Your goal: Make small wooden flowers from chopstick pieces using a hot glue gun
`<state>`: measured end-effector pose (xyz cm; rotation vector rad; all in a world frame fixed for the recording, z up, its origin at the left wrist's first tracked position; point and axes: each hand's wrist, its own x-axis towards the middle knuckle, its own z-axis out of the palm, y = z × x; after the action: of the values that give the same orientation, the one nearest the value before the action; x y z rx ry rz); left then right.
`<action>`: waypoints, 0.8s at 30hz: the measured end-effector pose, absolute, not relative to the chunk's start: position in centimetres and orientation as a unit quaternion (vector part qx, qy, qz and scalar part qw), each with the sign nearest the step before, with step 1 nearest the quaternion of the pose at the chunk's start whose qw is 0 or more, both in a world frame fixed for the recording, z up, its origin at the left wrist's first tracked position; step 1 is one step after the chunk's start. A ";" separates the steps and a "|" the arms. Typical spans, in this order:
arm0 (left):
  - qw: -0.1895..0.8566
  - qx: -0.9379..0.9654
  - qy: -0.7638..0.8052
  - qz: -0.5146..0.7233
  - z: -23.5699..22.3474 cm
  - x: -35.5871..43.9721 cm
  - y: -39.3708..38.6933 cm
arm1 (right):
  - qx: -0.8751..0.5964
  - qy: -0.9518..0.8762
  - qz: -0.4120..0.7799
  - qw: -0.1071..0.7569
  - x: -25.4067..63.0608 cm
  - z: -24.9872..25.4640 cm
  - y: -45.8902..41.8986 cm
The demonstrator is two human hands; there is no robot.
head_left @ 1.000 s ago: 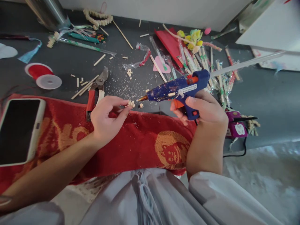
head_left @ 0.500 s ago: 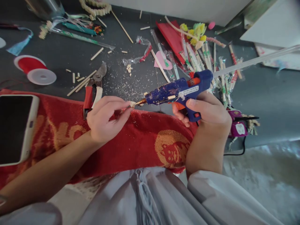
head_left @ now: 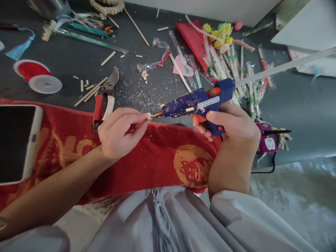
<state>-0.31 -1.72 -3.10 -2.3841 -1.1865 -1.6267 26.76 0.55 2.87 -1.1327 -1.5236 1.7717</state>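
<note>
Between the thumb and fingertips of my left hand [head_left: 122,133] is pinched a small pale wooden piece [head_left: 149,116], mostly hidden by the fingers. My right hand [head_left: 231,120] is wrapped round the handle of a blue hot glue gun [head_left: 195,101], with fingers at its orange trigger. The gun's brass nozzle [head_left: 157,114] points left and meets the pale piece, or nearly so. A long translucent glue stick [head_left: 283,67] juts from the gun's back end. Both hands are above a red towel [head_left: 154,157] with orange patterns.
Pruning shears [head_left: 106,94] lie beside my left hand, near cut wooden sticks [head_left: 91,91]. A phone [head_left: 17,143] rests on the towel and a red thread spool [head_left: 39,77] stands beyond. Wrapped sticks [head_left: 217,66], a red envelope [head_left: 191,40] and yellow flowers [head_left: 222,35] lie behind the gun.
The glue gun has shifted very slightly left, and the pale piece and left fingertips have moved slightly right. Both hands keep their grips.
</note>
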 end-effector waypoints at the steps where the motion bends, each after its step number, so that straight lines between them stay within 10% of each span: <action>1: 0.013 -0.762 -0.376 -0.527 -3.1 -0.3 -1.7 | -0.420 -0.564 0.658 0.269 26.8 2.9 0.6; 24: 0.047 -0.764 -0.373 -0.524 -3.0 -0.1 -1.5 | -0.443 -0.555 0.652 0.265 26.5 3.4 0.3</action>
<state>-0.10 -1.49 -3.03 -2.3321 -1.1394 -1.5980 26.49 0.35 3.37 -1.1960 -1.5000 1.7626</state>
